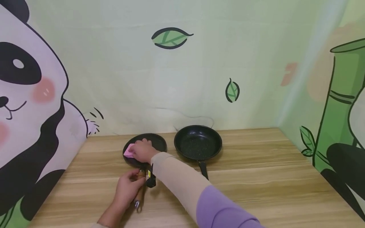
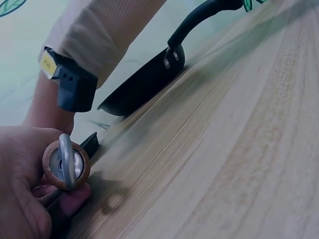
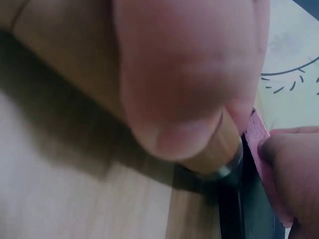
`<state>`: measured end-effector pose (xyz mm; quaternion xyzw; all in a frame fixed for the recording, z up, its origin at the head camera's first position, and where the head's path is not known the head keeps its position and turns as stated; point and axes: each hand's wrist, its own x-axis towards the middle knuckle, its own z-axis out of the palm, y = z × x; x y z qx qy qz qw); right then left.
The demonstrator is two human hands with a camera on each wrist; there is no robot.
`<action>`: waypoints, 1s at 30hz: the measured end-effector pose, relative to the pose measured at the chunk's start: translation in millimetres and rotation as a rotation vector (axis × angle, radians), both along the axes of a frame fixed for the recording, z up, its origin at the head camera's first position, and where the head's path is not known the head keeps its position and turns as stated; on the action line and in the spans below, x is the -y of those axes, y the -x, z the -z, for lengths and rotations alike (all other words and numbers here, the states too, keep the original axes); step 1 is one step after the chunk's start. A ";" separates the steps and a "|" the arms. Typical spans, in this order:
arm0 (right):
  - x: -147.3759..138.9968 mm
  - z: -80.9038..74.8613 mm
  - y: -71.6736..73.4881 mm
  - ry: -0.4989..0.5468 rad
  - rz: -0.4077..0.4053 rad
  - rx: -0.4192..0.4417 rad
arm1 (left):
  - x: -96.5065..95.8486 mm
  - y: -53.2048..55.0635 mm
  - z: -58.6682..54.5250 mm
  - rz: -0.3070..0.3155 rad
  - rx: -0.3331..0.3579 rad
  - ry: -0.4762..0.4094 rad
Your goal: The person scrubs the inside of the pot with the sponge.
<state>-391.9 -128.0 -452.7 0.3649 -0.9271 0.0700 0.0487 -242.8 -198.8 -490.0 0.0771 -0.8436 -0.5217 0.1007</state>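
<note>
A small black frying pan (image 1: 158,142) with a wooden handle (image 1: 138,195) lies on the table. My left hand (image 1: 125,188) grips that handle near the pan; the handle's metal hanging ring (image 2: 67,162) faces the left wrist view. Over the pan, my right hand (image 1: 143,151) holds a pink sponge (image 1: 129,152) against the left part of the inside. In the right wrist view the sponge (image 3: 259,154) stands between the fingers and the pan's rim, while the left thumb (image 3: 184,74) on the handle fills the foreground. Part of the pan's inside is hidden by the right hand.
A larger black frying pan (image 1: 198,142) sits just right of the small one, its black handle (image 1: 203,170) toward me and partly behind my right sleeve. The wood-grain table (image 1: 256,177) meets a printed wall cloth (image 1: 185,88) at the back.
</note>
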 end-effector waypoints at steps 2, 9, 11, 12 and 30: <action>-3.5 1.4 1.4 0.005 -0.034 0.007 | -0.5 0.8 0.4 -0.002 -0.001 0.000; -29.5 0.7 -0.3 -0.071 -0.181 0.025 | -0.9 1.0 0.2 -0.009 0.004 0.023; -39.2 -2.8 -1.9 -0.102 -0.219 0.028 | -0.8 0.9 -0.4 -0.015 0.005 0.025; -44.0 -4.0 -2.8 -0.115 -0.235 0.027 | -0.8 1.0 -0.8 -0.016 0.006 0.025; -25.0 -1.5 3.0 -0.077 -0.179 -0.001 | -1.4 0.6 -1.9 -0.008 0.020 -0.007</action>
